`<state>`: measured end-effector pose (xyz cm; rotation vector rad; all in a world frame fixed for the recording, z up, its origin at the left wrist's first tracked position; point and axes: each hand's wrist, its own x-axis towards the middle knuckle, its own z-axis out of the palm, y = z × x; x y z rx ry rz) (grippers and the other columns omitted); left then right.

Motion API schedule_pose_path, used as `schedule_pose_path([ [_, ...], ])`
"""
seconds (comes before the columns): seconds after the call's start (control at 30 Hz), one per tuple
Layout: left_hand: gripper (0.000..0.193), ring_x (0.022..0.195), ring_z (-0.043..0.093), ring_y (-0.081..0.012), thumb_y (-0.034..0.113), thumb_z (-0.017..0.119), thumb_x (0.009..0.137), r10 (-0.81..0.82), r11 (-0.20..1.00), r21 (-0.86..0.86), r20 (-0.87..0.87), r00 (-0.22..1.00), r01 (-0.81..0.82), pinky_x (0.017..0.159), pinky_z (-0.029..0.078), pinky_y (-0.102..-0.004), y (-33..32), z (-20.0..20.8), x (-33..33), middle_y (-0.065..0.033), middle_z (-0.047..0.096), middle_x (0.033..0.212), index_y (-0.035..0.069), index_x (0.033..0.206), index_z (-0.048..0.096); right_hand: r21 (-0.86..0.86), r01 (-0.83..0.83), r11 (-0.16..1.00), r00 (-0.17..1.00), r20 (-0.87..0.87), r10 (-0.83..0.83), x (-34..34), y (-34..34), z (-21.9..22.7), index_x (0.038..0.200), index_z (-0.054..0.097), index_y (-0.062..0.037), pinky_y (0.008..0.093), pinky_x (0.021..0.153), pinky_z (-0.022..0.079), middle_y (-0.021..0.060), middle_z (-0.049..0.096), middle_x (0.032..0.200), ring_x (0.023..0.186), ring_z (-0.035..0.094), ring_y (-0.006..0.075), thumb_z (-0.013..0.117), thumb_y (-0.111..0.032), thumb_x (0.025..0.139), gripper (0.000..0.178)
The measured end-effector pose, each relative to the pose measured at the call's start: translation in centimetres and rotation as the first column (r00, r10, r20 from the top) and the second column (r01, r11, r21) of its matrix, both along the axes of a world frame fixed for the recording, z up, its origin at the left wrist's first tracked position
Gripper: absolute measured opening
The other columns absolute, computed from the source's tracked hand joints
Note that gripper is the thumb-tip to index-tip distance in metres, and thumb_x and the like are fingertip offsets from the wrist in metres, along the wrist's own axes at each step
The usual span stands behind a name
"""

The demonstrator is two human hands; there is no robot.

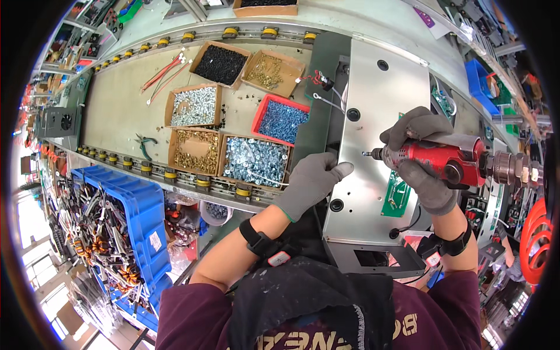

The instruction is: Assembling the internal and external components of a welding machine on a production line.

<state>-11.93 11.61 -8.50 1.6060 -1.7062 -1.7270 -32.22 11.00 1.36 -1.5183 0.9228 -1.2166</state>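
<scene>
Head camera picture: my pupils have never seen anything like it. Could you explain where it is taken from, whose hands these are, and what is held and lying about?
There is no robot here. A person wears the camera on their head, looking down; its fisheye lens bends straight edges. Picture left is the person's left. Both hands wear grey gloves. The right hand grips a red power tool above a silver metal panel. The left hand is at the panel's left edge; whether it holds something small, I cannot tell. Further left, on the pale surface, are a red tray and cardboard boxes of small parts, plus pliers.
</scene>
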Motion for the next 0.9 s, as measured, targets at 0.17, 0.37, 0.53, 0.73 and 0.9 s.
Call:
schedule_pose_path([
  [0.17, 0.052, 0.060, 0.051, -0.0156, 0.051, 0.067, 0.089, -0.007, 1.000, -0.005, 0.003, 1.000, 0.007, 0.059, 0.045, -0.0355, -0.1, -0.1, -0.1, -0.0086, 0.054, 0.061, -0.001, 0.080, 0.064, -0.041, -0.044, 0.998, 0.998, -0.052, 0.042, 0.5, -0.1, -0.3, 0.107, 0.049, -0.0078, 0.0408, 0.087, 0.052, 0.0106, 0.055, 0.093, 0.080, 0.058, 0.0177, 0.068, -0.009, 0.080, 0.033],
  [0.37, 0.031, 0.060, 0.061, -0.0124, 0.032, 0.065, 0.094, 0.175, 0.969, 0.214, -0.224, 0.959, -0.126, 0.056, 0.046, -0.0298, -0.4, -0.8, 1.3, -0.0058, 0.064, 0.071, 0.002, 0.101, 0.066, -0.028, -0.086, 0.996, 0.996, -0.039, 0.085, 0.6, -0.6, -0.6, 0.098, 0.051, -0.0057, 0.0327, 0.079, 0.048, 0.0111, 0.057, 0.095, 0.082, 0.057, 0.0158, 0.062, 0.008, 0.076, 0.029],
  [0.53, 0.026, 0.087, 0.067, -0.0193, -0.002, 0.038, 0.099, 0.526, 0.824, 0.518, -0.549, 0.649, -0.230, 0.080, 0.060, -0.0304, -0.9, -1.2, 3.2, -0.0147, 0.063, 0.102, -0.011, 0.117, 0.054, 0.078, -0.040, 0.996, 0.997, 0.065, 0.035, 1.1, -0.4, -0.5, 0.095, 0.052, -0.0049, 0.0286, 0.077, 0.047, 0.0105, 0.059, 0.095, 0.083, 0.056, 0.0136, 0.061, 0.012, 0.074, 0.028],
  [0.73, 0.030, 0.094, 0.067, -0.0222, 0.005, 0.041, 0.101, 0.509, 0.830, 0.497, -0.492, 0.707, -0.252, 0.086, 0.058, -0.0342, -0.6, -0.8, 3.1, -0.0168, 0.063, 0.108, -0.009, 0.125, 0.050, 0.071, -0.106, 0.992, 0.994, 0.025, 0.105, 1.8, -0.7, -0.7, 0.098, 0.052, -0.0055, 0.0297, 0.078, 0.049, 0.0102, 0.060, 0.098, 0.084, 0.057, 0.0131, 0.062, 0.013, 0.074, 0.031],
  [0.9, 0.022, 0.080, 0.066, -0.0167, 0.017, 0.051, 0.102, 0.514, 0.829, 0.478, -0.449, 0.731, -0.290, 0.069, 0.057, -0.0295, -1.1, 0.4, 3.8, -0.0110, 0.065, 0.094, -0.003, 0.110, 0.057, 0.137, -0.078, 0.987, 0.994, 0.088, 0.066, 2.7, -0.6, -0.3, 0.100, 0.051, -0.0053, 0.0305, 0.083, 0.051, 0.0099, 0.060, 0.097, 0.085, 0.060, 0.0155, 0.061, 0.013, 0.075, 0.033],
])
